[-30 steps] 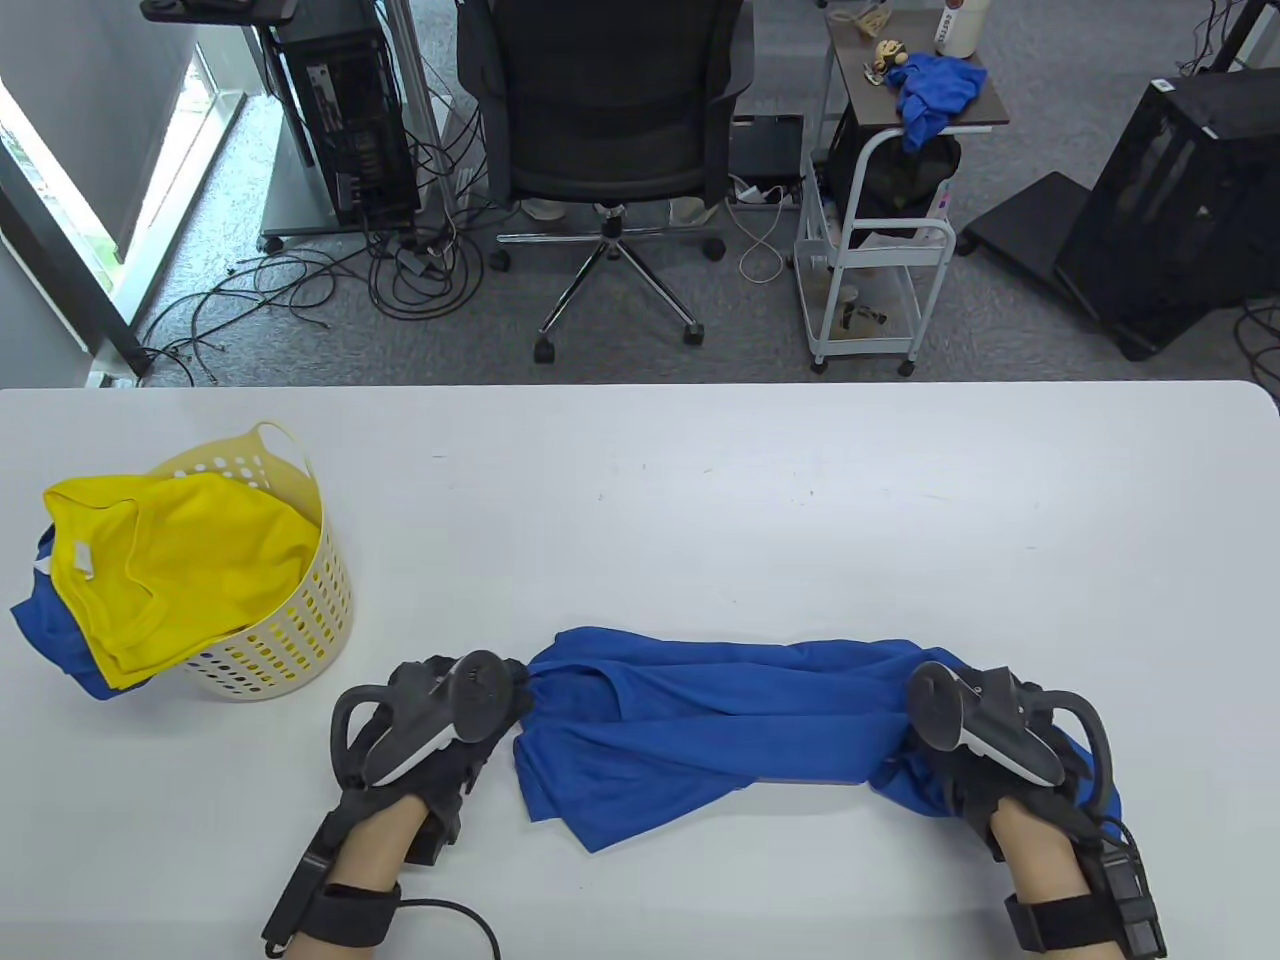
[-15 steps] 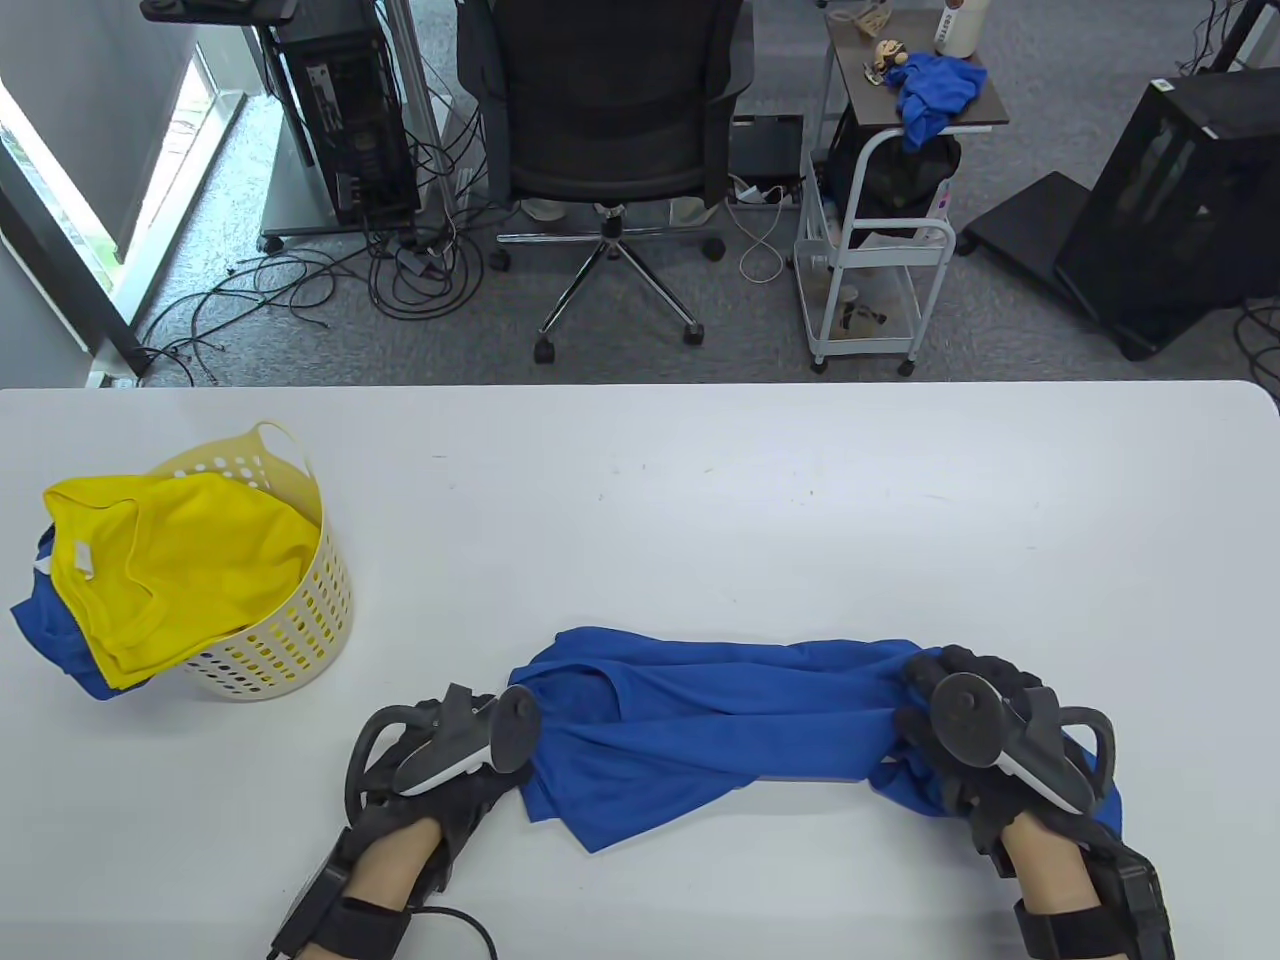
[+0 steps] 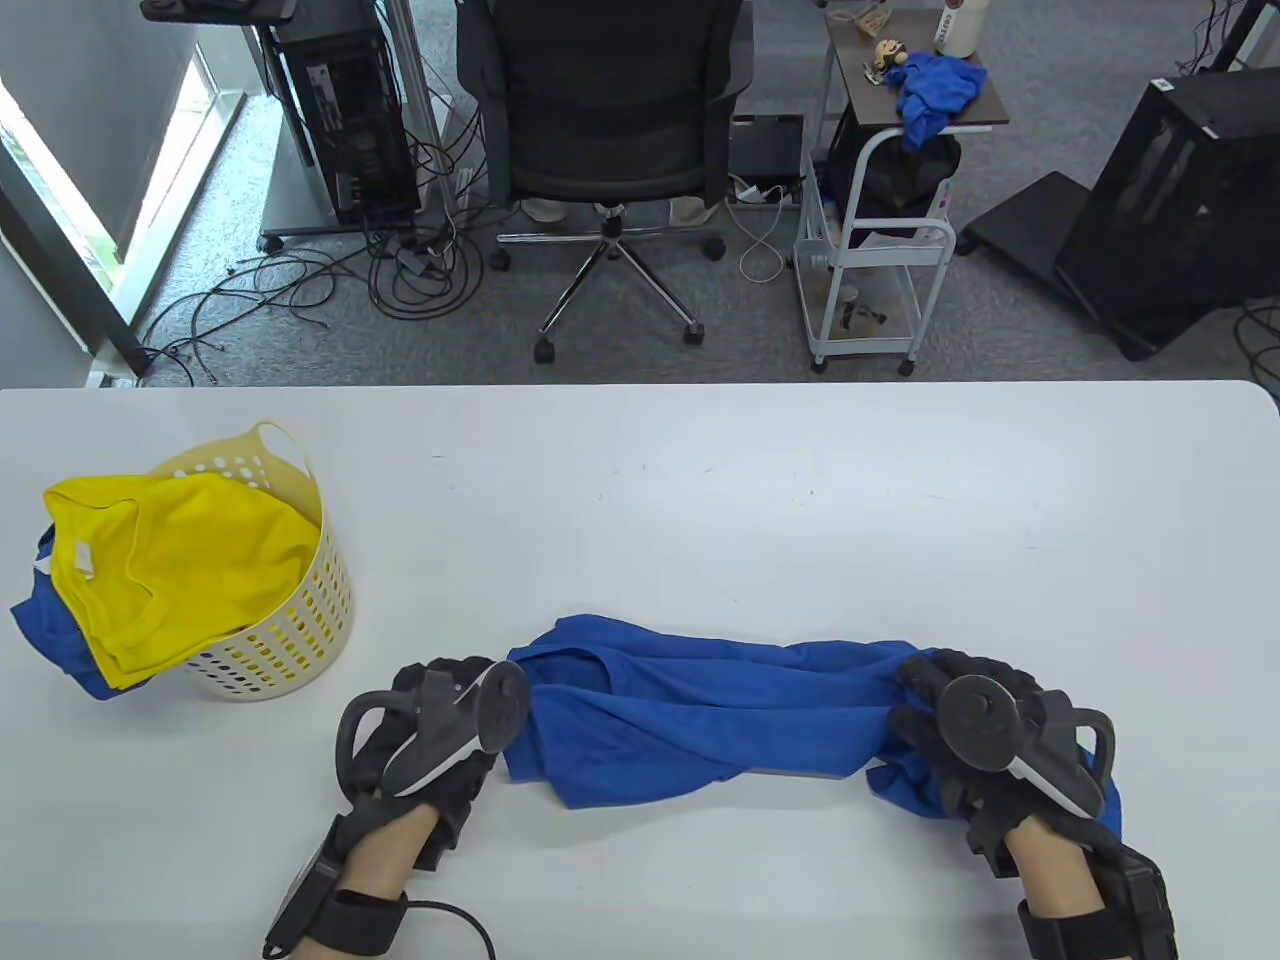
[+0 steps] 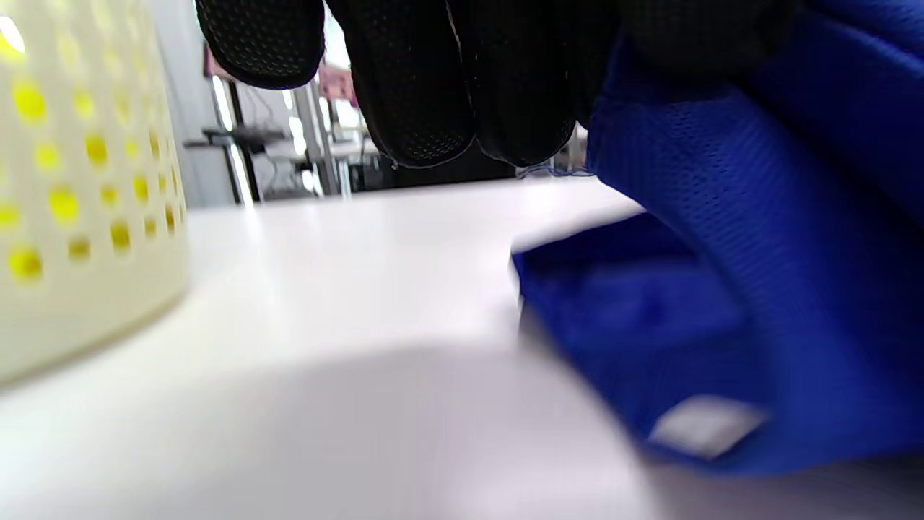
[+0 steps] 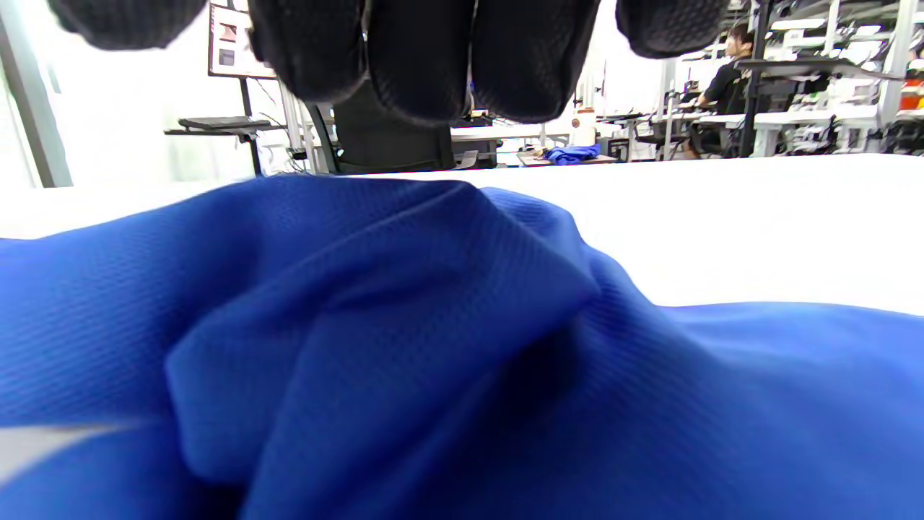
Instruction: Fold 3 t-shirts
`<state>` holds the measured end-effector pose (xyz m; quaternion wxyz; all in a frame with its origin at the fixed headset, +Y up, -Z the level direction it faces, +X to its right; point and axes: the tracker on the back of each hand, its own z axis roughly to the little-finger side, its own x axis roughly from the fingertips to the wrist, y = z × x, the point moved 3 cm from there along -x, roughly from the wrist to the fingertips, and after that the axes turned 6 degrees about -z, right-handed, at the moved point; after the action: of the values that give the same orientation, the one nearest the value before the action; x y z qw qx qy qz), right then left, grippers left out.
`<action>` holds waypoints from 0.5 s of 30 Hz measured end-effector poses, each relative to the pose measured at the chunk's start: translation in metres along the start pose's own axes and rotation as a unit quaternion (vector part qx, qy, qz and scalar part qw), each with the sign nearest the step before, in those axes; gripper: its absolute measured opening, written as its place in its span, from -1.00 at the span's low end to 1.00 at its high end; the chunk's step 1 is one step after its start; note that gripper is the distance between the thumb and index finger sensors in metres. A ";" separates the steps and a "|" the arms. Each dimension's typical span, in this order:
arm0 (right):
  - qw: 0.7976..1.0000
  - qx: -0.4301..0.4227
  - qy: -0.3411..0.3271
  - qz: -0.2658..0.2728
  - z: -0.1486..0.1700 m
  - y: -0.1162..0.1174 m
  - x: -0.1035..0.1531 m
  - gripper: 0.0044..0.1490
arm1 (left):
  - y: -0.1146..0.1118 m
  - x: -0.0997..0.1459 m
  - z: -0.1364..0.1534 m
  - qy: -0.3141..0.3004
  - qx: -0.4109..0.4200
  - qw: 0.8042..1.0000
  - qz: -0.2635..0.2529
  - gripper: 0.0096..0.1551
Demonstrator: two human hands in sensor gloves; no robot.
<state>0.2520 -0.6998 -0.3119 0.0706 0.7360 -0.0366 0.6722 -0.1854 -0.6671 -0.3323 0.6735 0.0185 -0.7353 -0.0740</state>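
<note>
Change: the left hand [image 3: 440,735] has slid back toward the basket [image 3: 300,610] since half a second ago, and the lower flap of the blue t-shirt [image 3: 700,715] has drawn in shorter; the right hand [image 3: 985,745] has barely shifted.

Blue t-shirt: bunched in a long band on the white table [image 3: 700,480], well to the right of the basket, stretched between the two gloved hands.

Left hand: at the shirt's end nearer the basket, fingers [image 4: 433,79] curled down over the cloth; the left wrist view shows blue mesh gathered under them, so it grips that end.

Right hand: at the shirt's end farthest from the basket, fingers [image 5: 426,50] bent over a raised fold. It appears to hold the cloth, though the actual pinch is hidden behind the tracker and, in the right wrist view, out of frame.

Basket: pale yellow, perforated, standing on the table's left side, apart from the left hand.

Yellow t-shirt [image 3: 170,570]: heaped over the basket's rim.

Second blue garment [image 3: 50,630]: hangs out from under the yellow t-shirt on the basket's far-left side.

Label: a small white tag [image 4: 704,426] shows on the blue t-shirt in the left wrist view.
</note>
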 end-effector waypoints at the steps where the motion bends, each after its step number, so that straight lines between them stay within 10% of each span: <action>1: 1.000 -0.001 -0.007 -0.014 -0.002 0.002 -0.001 -0.44 | 0.019 -0.004 0.000 0.006 0.006 1.000 -0.020 -0.55; 9: 0.997 0.059 -0.020 -0.051 -0.014 0.014 -0.002 -0.48 | 0.114 -0.018 0.004 0.067 -0.052 0.989 -0.119 -0.56; 15: 0.967 0.184 -0.012 -0.176 -0.028 0.047 -0.005 0.10 | 0.121 -0.015 0.019 0.095 -0.083 0.986 -0.112 -0.56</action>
<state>0.2169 -0.7419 -0.3115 0.0509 0.7393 0.2175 0.6353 -0.1943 -0.5439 -0.3321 0.7269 0.0518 -0.6525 -0.2078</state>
